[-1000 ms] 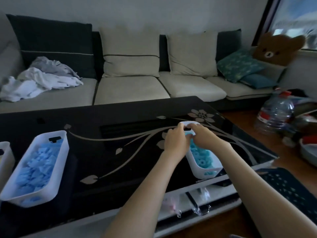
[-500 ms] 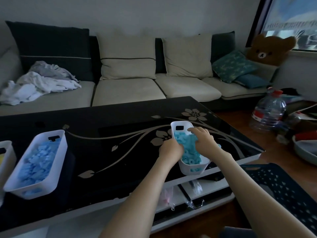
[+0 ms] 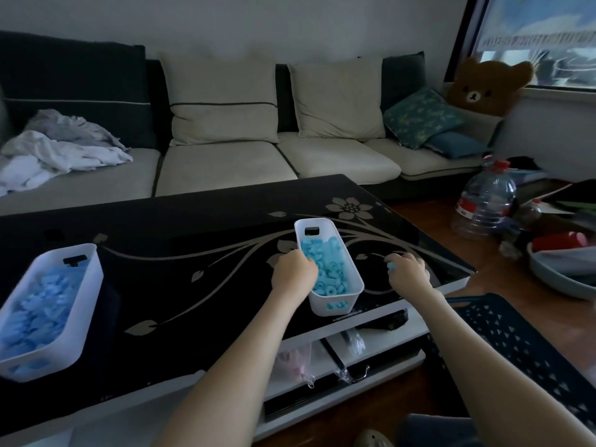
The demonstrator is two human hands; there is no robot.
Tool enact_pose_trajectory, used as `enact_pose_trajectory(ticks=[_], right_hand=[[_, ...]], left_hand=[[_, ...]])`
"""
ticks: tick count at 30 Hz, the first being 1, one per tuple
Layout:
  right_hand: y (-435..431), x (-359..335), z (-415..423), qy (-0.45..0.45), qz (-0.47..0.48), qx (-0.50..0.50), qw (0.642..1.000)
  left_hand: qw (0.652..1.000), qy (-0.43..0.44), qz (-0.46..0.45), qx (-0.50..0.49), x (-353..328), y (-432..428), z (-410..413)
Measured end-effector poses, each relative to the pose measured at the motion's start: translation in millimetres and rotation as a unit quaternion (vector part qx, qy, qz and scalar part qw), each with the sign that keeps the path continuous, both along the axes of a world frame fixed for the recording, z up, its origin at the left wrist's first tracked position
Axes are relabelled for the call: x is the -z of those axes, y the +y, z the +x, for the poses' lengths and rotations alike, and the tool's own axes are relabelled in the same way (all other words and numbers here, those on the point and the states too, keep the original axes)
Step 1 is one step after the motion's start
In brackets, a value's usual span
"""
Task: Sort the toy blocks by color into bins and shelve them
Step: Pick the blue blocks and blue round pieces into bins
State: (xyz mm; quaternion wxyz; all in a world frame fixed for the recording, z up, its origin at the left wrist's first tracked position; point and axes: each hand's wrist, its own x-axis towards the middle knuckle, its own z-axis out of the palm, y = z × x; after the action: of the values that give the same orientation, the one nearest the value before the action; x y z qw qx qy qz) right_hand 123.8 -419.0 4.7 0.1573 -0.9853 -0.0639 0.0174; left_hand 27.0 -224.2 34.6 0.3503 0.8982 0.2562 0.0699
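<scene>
Teal block pinched in your right hand, on the desk beside the white bin; left hand grips the bin's rim. Sorting step, likely: next, lift it over the rim, release.

No word, brand, number or sign can be read anywhere in the frame. The large clear water bottle at the right of the frame wears a red and white label, but its print is too small and blurred to make out. A faint row of dark marks runs under the near end of the white bin in the middle of the frame. It is too small to tell as lettering.
</scene>
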Motion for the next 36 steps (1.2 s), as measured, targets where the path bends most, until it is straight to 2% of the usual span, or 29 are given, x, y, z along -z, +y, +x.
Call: enact_pose_trajectory(ticks=[4,8,11,15,18,21,24,29,31,33,36], right_hand=[[-4,11,4,-0.054,0.033,-0.010,0.998],[-26,11,16,-0.078,0.040,0.057,0.994],[-45,12,25,-0.063,0.035,0.100,0.992],[-50,16,35,-0.067,0.046,0.079,0.994],[-50,14,37,-0.079,0.145,0.082,0.983],[-41,-13,36,-0.110,0.289,0.083,0.947],[-21,-44,35,-0.145,0.338,0.012,0.930],[2,-43,31,-0.045,0.212,-0.046,0.975],[-1,-41,29,-0.069,0.222,-0.040,0.972],[-4,-45,26,-0.056,0.241,-0.025,0.969],[1,-56,9,0.078,0.205,-0.033,0.975]], left_hand=[[1.000,0.003,-0.008,0.000,2,-6,12],[1.000,0.003,-0.024,0.011,3,-20,30],[0.998,-0.005,-0.053,0.043,4,-35,44],[0.993,0.000,-0.094,0.073,4,-55,61],[0.989,0.011,-0.123,0.085,3,-64,67],[0.985,0.011,-0.138,0.100,2,-69,72],[0.983,0.011,-0.154,0.097,0,-71,74],[0.977,-0.026,-0.194,0.081,3,-73,72],[0.970,-0.065,-0.221,0.078,8,-70,68],[0.969,-0.082,-0.219,0.079,12,-62,61],[0.974,-0.081,-0.203,0.061,12,-48,49]])
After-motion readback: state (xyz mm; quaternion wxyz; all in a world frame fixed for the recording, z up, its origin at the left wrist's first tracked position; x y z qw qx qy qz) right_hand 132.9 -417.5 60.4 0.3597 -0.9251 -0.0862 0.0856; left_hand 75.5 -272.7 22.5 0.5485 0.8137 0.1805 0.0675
